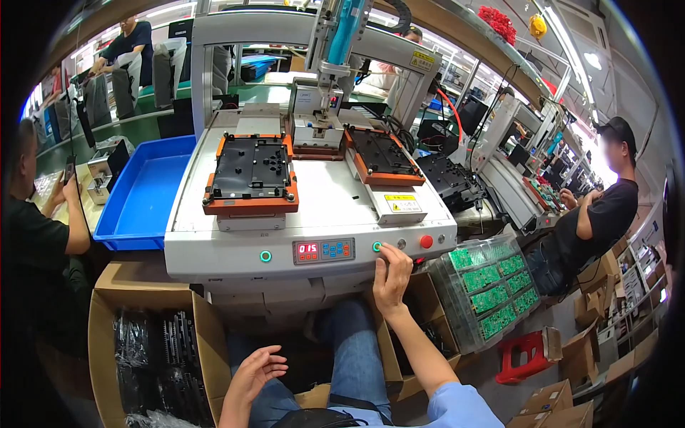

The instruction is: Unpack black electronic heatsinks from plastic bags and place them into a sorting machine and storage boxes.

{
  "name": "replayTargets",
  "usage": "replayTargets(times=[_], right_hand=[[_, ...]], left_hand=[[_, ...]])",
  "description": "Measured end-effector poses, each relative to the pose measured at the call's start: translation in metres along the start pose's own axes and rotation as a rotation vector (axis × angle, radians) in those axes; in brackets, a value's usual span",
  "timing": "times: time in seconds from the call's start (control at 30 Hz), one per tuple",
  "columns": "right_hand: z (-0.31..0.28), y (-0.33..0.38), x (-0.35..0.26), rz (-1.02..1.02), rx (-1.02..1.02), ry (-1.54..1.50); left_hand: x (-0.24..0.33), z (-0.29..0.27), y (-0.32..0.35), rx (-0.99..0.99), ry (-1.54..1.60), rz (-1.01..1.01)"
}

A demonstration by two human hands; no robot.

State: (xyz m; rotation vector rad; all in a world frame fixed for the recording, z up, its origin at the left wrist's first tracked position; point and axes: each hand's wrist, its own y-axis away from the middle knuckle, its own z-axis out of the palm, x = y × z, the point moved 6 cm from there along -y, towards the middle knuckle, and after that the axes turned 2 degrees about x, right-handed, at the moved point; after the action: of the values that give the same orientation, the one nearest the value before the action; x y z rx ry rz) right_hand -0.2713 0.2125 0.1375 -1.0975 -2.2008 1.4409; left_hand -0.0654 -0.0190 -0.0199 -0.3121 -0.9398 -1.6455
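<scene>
My right hand [392,279] reaches up to the front panel of a white bench machine [321,207], fingertips at a green-lit round button [377,247]. It holds nothing, and its fingers are loosely extended. Above my lap hovers my left hand [258,372], empty, with its fingers a little bent and apart. On the machine, an orange fixture [250,208] at left carries a black plastic panel [251,167]. A second orange fixture [389,175] at right bears a similar black panel [385,151]. Between and behind them stands the screwdriving head [330,96].
A blue bin [146,192] stands left of the machine. Below it, a cardboard box [203,342] holds black parts in plastic wrap. Green circuit boards [492,285] lie in a clear tray at right, near a red stool [524,357]. People stand at both sides. A red stop button [426,241] protrudes from the panel.
</scene>
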Motion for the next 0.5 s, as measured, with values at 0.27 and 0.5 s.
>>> replayTargets(times=[0.27, 0.5], right_hand=[[0.013, 0.022, -0.003, -0.024, 0.077, 0.071], [0.028, 0.030, -0.008, 0.081, 0.112, 0.182]], left_hand=[[-0.003, -0.006, 0.000, 0.015, 0.007, -0.007], [-0.003, -0.007, -0.004, 0.017, 0.013, -0.006]])
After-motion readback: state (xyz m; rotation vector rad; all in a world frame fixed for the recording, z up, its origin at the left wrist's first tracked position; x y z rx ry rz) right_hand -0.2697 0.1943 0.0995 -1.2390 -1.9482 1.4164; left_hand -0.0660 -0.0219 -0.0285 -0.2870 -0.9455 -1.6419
